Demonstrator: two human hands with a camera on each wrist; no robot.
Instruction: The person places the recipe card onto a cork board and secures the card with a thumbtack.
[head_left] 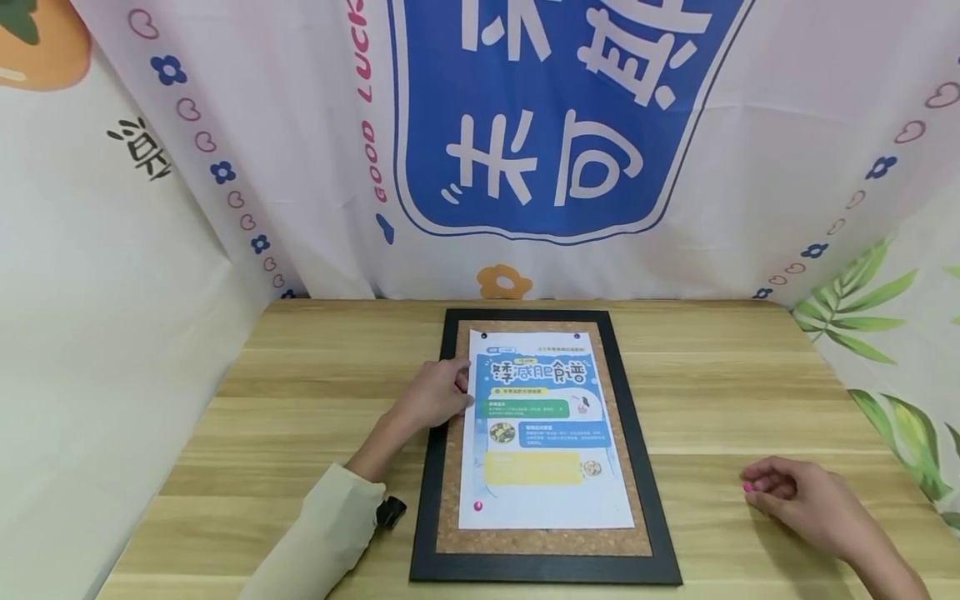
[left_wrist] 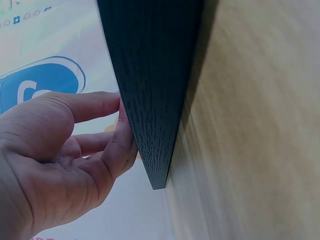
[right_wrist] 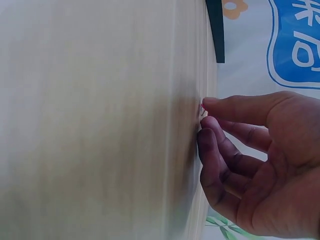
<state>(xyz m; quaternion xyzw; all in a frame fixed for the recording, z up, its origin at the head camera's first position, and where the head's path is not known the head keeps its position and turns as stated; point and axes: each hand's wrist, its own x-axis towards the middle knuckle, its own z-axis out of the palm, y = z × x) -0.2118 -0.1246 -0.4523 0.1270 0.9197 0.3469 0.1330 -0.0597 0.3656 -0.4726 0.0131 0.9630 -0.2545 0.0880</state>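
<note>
A printed paper sheet [head_left: 551, 508] lies on a cork board [head_left: 525, 542] with a black frame [head_left: 547, 569]. A dark push pin [head_left: 483, 336] and a purple push pin [head_left: 577, 336] sit at its top corners, a pink one [head_left: 478, 506] at its lower left. My left hand [head_left: 438, 392] reaches over the frame's left side, its fingertips at the sheet's left edge; in the left wrist view the frame hides part of those fingertips. Right of the board, my right hand [head_left: 802, 500] pinches another pink push pin [head_left: 747, 487] between thumb and forefinger, low over the table.
The wooden table [head_left: 315, 400] runs on both sides of the board. Behind it hangs a printed curtain [head_left: 315, 208] with a blue panel. Pale cloth with green leaves [head_left: 855, 308] borders the right side.
</note>
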